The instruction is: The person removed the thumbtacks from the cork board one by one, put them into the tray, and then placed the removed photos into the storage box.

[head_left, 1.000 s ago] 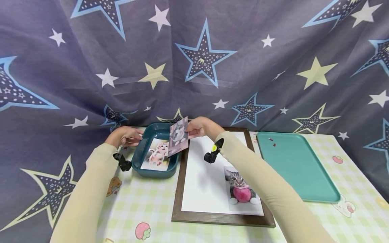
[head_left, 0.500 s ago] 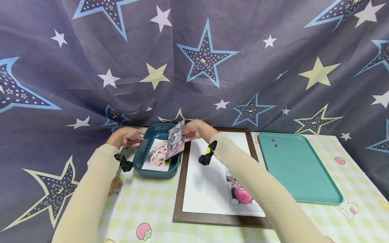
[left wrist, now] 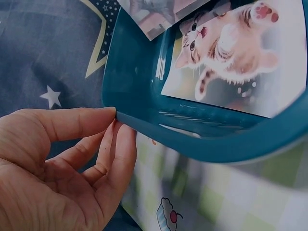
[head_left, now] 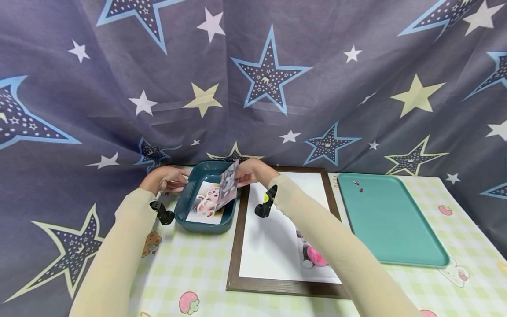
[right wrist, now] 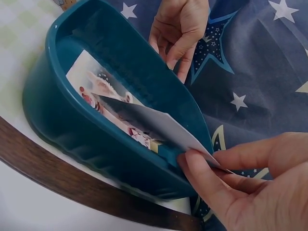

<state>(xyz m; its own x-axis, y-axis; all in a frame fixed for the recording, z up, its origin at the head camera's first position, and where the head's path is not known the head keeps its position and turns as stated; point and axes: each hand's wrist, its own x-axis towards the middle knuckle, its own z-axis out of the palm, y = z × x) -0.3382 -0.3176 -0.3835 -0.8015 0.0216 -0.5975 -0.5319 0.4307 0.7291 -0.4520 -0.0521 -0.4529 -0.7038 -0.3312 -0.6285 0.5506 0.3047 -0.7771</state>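
Observation:
A dark teal plastic bin stands at the back left of the table. My left hand pinches the bin's left rim, its thumb tip at the edge in the left wrist view. Inside the bin lies a kitten photo, picture side up. My right hand grips a grey-and-pink cat photo by its edge between thumb and fingers. That photo is tilted steeply over the bin's right side, its lower corner overlapping the kitten photo. Whether the two photos touch, I cannot tell.
A brown-framed white board lies right of the bin, bearing a photo of a cat with a pink ball, partly hidden by my right sleeve. Farther right is a green tray with small red pins. A starry curtain hangs behind.
My right hand has moved slightly left and down with the grey-and-pink cat photo, which now stands steeper over the bin. My left hand keeps its place at the rim.

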